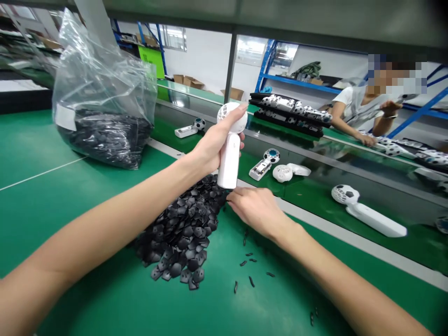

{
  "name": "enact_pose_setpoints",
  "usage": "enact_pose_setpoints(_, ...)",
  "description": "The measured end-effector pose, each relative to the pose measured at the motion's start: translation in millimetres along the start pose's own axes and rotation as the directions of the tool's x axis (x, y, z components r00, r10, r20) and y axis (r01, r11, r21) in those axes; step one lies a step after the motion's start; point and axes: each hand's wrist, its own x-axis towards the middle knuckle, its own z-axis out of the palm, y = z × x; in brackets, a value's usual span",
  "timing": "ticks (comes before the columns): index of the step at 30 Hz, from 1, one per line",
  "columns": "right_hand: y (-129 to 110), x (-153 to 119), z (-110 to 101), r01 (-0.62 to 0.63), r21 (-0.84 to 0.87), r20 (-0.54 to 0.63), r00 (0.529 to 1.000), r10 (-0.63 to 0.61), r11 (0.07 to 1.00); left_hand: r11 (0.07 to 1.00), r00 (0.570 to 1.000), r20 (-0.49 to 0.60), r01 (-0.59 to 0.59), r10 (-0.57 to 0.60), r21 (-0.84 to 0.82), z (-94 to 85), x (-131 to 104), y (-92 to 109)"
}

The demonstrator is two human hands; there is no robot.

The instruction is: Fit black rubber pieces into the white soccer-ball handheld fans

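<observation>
A white handheld fan [229,161] with a round grille head stands upright in my left hand [213,144]; the fingers wrap round its head and neck. Just below the fan's base, my right hand [257,210] is at the right edge of a heap of small black five-sided plates [189,224]. Its fingers are pressed together, and what lies between the fingertips is hidden. Several tiny black curved strips [251,281] are scattered on the green table to the right of the heap.
A clear plastic bag [105,112] of black pieces stands at the left. Along the green belt [301,200] lie several white fans, one with black football patches [371,217]. Beyond it are stacked black trays [287,114] of fans. A co-worker [357,107] handles parts at the far right.
</observation>
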Motion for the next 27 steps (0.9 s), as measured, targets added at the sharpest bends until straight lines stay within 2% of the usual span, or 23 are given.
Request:
enact_pose_setpoints(3, 22, -25, -16, -0.095, 0.027, 0.006, 0.996, 0.094, 0.995, 0.998, 0.997, 0.044, -0.062, 0.061, 0.007, 11.1, -14, 10)
enact_pose_setpoints(6, 42, -55, -25, -0.229, 0.040, 0.138, 0.965, 0.222, 0.972, 0.988, 0.981, 0.130, -0.150, 0.143, 0.042, 21.2, -25, 14)
enact_pose_setpoints(8, 48, -68, -26, -0.282, 0.073, 0.189, 0.946, 0.265, 0.957, 0.981, 0.968, 0.188, -0.179, 0.163, 0.073, 27.5, -30, 12)
enact_pose_setpoints(11, 49, -78, -29, -0.284, 0.302, 0.181, 0.954, 0.237, 0.910, 0.984, 0.955, 0.269, -0.155, 0.128, 0.084, 36.1, -36, 2)
enact_pose_setpoints(14, 52, -86, -36, -0.295, 0.572, 0.204, 0.955, 0.216, 0.765, 0.995, 0.956, 0.284, -0.093, 0.079, 0.036, 42.1, -42, -16)
enact_pose_setpoints(15, 53, -89, -38, -0.305, 0.598, 0.211, 0.952, 0.221, 0.741, 0.998, 0.961, 0.272, -0.060, 0.052, 0.022, 43.4, -43, -23)
enact_pose_setpoints(16, 54, -92, -38, -0.308, 0.578, 0.206, 0.951, 0.231, 0.755, 0.999, 0.966, 0.259, -0.029, 0.024, 0.014, 44.4, -45, -29)
enact_pose_setpoints(19, 58, -95, -35, -0.293, 0.393, 0.126, 0.956, 0.265, 0.872, 0.999, 0.973, 0.228, 0.017, -0.025, 0.036, 46.4, -48, -45)
enact_pose_setpoints(21, 62, -93, -32, -0.278, 0.330, 0.076, 0.960, 0.268, 0.902, 0.999, 0.977, 0.214, 0.003, -0.014, 0.052, 47.0, -50, -51)
enact_pose_setpoints(24, 70, -92, -34, -0.259, 0.371, -0.020, 0.958, 0.286, 0.892, 0.998, 0.981, 0.195, 0.003, -0.014, 0.055, 46.0, -54, -52)
enact_pose_setpoints(27, 75, -97, -43, -0.145, 0.539, -0.171, 0.946, 0.276, 0.830, 0.996, 0.982, 0.185, 0.018, -0.034, 0.088, 42.9, -58, -52)
